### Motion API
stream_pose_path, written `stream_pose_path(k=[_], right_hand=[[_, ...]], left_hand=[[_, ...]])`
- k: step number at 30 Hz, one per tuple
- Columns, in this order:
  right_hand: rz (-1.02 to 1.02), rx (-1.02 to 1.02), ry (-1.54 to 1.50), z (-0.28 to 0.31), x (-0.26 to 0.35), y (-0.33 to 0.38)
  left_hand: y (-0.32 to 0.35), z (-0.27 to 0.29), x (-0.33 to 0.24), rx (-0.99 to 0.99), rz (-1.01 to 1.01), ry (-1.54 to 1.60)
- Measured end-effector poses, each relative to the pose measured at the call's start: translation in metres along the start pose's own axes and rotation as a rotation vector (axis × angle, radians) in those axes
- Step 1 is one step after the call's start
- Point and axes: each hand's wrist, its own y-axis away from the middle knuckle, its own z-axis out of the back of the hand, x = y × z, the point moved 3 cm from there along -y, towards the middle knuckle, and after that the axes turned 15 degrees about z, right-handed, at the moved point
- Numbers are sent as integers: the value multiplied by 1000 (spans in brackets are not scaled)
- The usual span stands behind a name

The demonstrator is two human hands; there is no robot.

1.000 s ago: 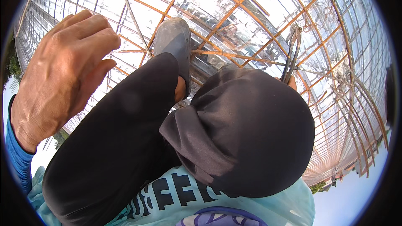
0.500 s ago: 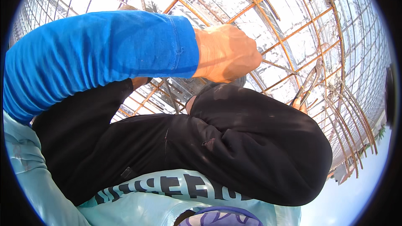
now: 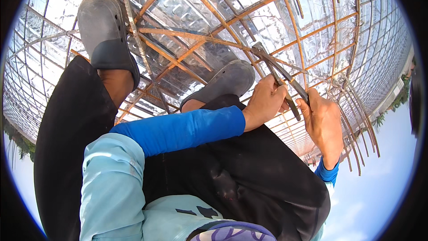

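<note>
A pair of long-handled metal pincers reaches over the rusty rebar mesh, with its head close to a bar crossing. My left hand is closed at the left handle, its thumb and fingers pinched against it. Curled round the end of the other handle is my right hand. The two handles are spread a little apart. Whether a tie wire lies in the jaws or the left fingers is too small to tell.
Dark clogs, one on the mesh at the left and one in the middle, are on my feet. Shiny ribbed metal sheeting lies under the bars. Several bar ends stick out at the right.
My left forearm has dropped back toward me, bringing the left hand to the pincers. The right hand and pincers have moved left, from beyond my knee. My legs have shifted and both clogs now show.
</note>
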Motion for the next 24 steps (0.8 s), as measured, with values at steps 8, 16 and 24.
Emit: stream_pose_path(k=[8, 16, 24], right_hand=[[-33, 84, 63, 37, 25, -38], [-114, 146, 121, 51, 36, -60], [57, 75, 151, 44, 38, -69]], left_hand=[[-27, 13, -21, 101, -247, 56], [-35, 24, -37, 92, -246, -71], [-57, 27, -34, 112, -325, 102]])
